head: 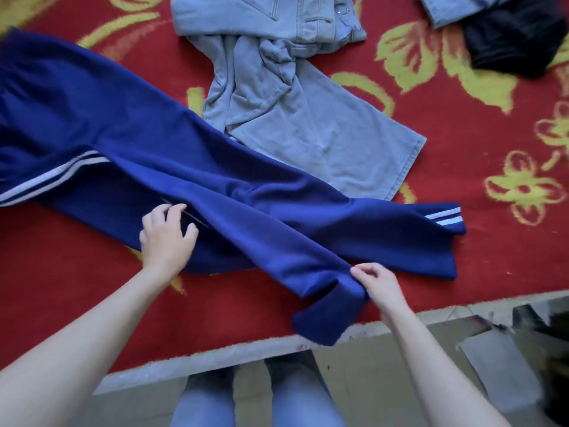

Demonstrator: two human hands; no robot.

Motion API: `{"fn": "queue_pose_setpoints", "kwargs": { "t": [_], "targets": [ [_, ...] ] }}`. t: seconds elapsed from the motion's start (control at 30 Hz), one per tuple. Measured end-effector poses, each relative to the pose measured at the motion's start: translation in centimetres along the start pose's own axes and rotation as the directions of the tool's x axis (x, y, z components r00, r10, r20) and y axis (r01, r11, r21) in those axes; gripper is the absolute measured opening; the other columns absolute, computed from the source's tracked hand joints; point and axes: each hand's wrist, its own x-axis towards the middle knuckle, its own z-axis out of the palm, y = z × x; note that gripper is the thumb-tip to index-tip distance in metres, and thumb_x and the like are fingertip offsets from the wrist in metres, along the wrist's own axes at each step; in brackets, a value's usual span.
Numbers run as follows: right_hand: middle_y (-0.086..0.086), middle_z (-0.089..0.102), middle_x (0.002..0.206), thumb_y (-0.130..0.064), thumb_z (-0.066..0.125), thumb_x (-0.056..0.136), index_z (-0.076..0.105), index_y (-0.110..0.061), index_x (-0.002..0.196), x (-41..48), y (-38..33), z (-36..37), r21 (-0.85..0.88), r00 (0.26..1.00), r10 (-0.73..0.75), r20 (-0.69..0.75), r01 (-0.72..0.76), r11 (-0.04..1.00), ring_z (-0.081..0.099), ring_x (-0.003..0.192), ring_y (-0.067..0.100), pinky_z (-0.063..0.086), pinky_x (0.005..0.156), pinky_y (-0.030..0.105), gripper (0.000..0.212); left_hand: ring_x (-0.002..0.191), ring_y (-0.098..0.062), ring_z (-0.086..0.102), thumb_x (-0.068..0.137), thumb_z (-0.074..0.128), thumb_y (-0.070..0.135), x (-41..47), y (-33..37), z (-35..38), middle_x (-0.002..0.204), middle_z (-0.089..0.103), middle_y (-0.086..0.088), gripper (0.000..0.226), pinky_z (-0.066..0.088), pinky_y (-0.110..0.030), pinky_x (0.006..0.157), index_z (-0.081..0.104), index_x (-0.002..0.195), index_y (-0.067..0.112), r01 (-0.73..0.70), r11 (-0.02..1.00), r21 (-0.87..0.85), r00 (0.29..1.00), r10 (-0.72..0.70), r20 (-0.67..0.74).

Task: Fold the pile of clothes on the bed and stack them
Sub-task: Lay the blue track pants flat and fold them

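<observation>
Blue track pants [191,167] with white side stripes lie stretched across the bed from the far left to the right, one leg end hanging over the near edge. My left hand [166,235] rests on the near edge of the pants with curled fingers gripping the fabric. My right hand [377,283] pinches a fold of the lower leg near the bed's edge. Light grey-blue jeans [295,118] lie crumpled beyond the pants, partly under them.
The bed carries a red blanket [462,149] with yellow flower patterns. A dark garment [517,38] and a light denim piece [452,7] lie at the far right. The floor [385,365] and my legs in jeans show below the bed's near edge.
</observation>
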Motion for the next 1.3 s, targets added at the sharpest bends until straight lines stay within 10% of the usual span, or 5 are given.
{"fn": "queue_pose_setpoints", "kwargs": {
  "t": [0.3, 0.63, 0.73, 0.87, 1.3],
  "targets": [
    [0.019, 0.05, 0.132, -0.047, 0.071, 0.075, 0.049, -0.012, 0.13, -2.4, 3.9, -0.9, -0.754, 0.913, -0.402, -0.073, 0.213, 0.621, 0.049, 0.12, 0.039, 0.044, 0.091, 0.049, 0.07, 0.112, -0.048, 0.049, 0.054, 0.085, 0.007, -0.8, 0.3, 2.7, 0.13, 0.046, -0.032, 0.086, 0.045, -0.056, 0.083, 0.051, 0.132, 0.01, -0.398, 0.849, 0.347, 0.916, 0.352, 0.191],
    [0.021, 0.05, 0.135, -0.058, 0.088, 0.026, 0.036, -0.019, 0.137, -4.6, 8.2, 1.8, -0.908, 0.986, -0.137, 0.092, 0.139, 0.394, 0.054, 0.118, 0.039, 0.05, 0.07, 0.061, 0.129, 0.09, -0.041, 0.06, 0.041, 0.083, -0.006, 2.6, -1.8, 2.6, 0.111, 0.061, -0.028, 0.07, 0.041, -0.044, 0.07, 0.069, 0.108, 0.006, -0.667, 0.5, 0.552, 0.74, 0.534, 0.41],
    [0.021, 0.019, 0.153, -0.047, 0.083, 0.059, 0.015, -0.022, 0.15, -4.3, 7.1, 2.8, -0.887, 0.99, -0.144, -0.004, 0.063, 0.458, 0.024, 0.139, 0.04, 0.033, 0.098, 0.063, 0.116, 0.078, -0.037, 0.063, 0.061, 0.062, -0.005, 3.2, -1.4, 1.7, 0.098, 0.067, -0.021, 0.029, 0.044, -0.045, 0.065, 0.071, 0.088, 0.003, -0.676, 0.516, 0.526, 0.723, 0.602, 0.339],
    [0.022, 0.066, 0.106, -0.024, 0.093, 0.007, 0.055, -0.017, 0.119, -3.0, 8.0, 2.0, -0.861, 0.986, -0.167, 0.026, 0.107, 0.498, 0.066, 0.09, 0.041, 0.052, 0.063, 0.053, 0.119, 0.068, -0.031, 0.066, 0.075, 0.032, 0.018, 4.5, 0.8, 0.0, 0.074, 0.068, -0.012, 0.037, 0.045, -0.043, 0.066, 0.067, 0.079, 0.006, -0.645, 0.685, 0.338, 0.759, 0.623, 0.187],
    [0.008, 0.054, 0.061, 0.0, 0.056, 0.076, 0.06, -0.007, 0.068, 3.0, -1.3, -14.8, -0.319, 0.971, -0.151, -0.184, 0.087, 0.944, 0.049, 0.056, 0.009, 0.034, 0.053, 0.024, 0.011, 0.103, -0.035, 0.054, 0.094, 0.044, 0.015, 7.7, 7.0, 0.0, 0.106, 0.064, -0.013, 0.028, 0.029, -0.042, 0.092, 0.06, 0.117, 0.012, -0.41, 0.887, 0.21, 0.912, 0.403, 0.079]
  ]
}}
